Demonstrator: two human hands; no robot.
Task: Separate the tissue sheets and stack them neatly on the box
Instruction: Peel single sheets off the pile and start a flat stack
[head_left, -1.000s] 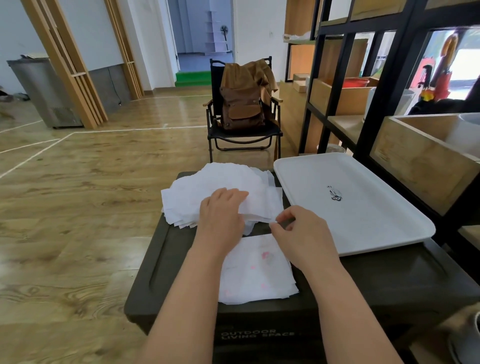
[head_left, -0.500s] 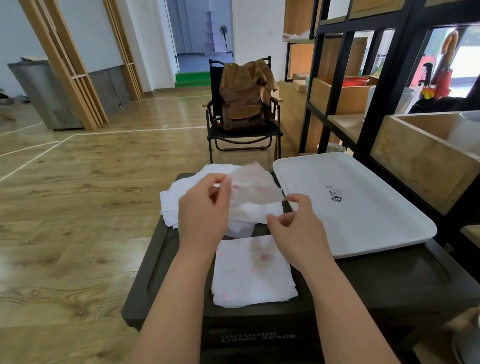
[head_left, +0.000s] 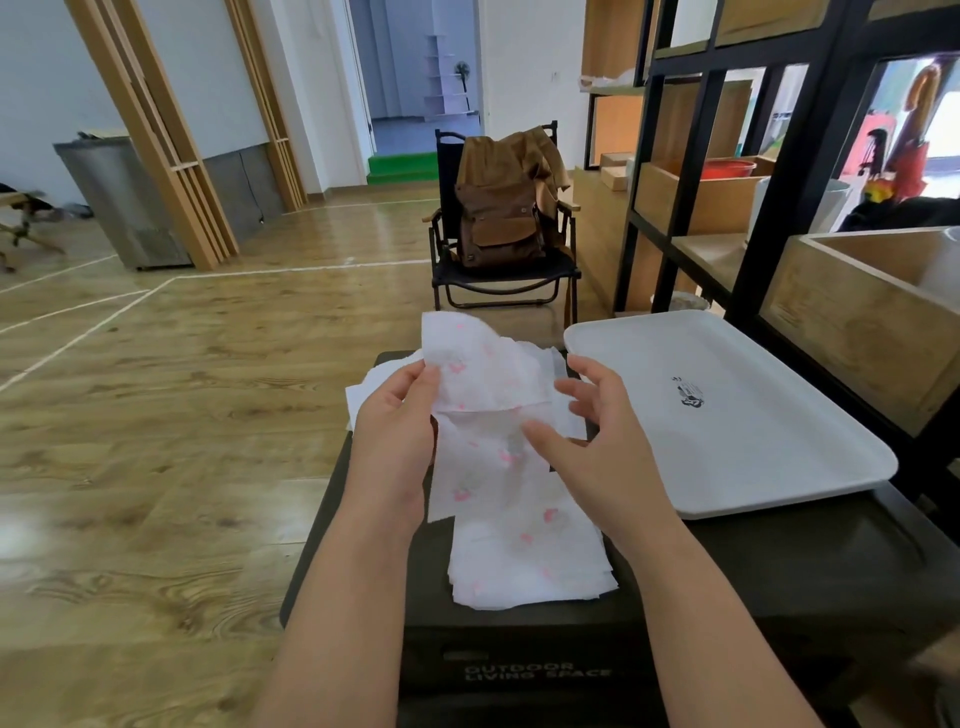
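A thin white tissue sheet with pink prints (head_left: 485, 376) hangs in the air over the dark box (head_left: 779, 571). My left hand (head_left: 397, 426) pinches it at its left edge, and its lower part drapes toward me. My right hand (head_left: 597, 436) hovers by the sheet's right side with fingers spread and relaxed, gripping nothing. A stack of flat sheets (head_left: 530, 571) lies on the near part of the box lid. The loose tissue pile (head_left: 363, 397) sits at the back of the lid, mostly hidden behind the lifted sheet and my left hand.
A white tray (head_left: 753, 441) lies on the right half of the box. A black shelf frame with wooden boxes (head_left: 857, 312) stands close on the right. A folding chair holding a brown backpack (head_left: 498, 223) stands beyond the box. Wooden floor stretches to the left.
My left hand lifted one sheet off the back pile and raised it. My right hand released its pinch and opened. The sheet now hangs down over the near stack.
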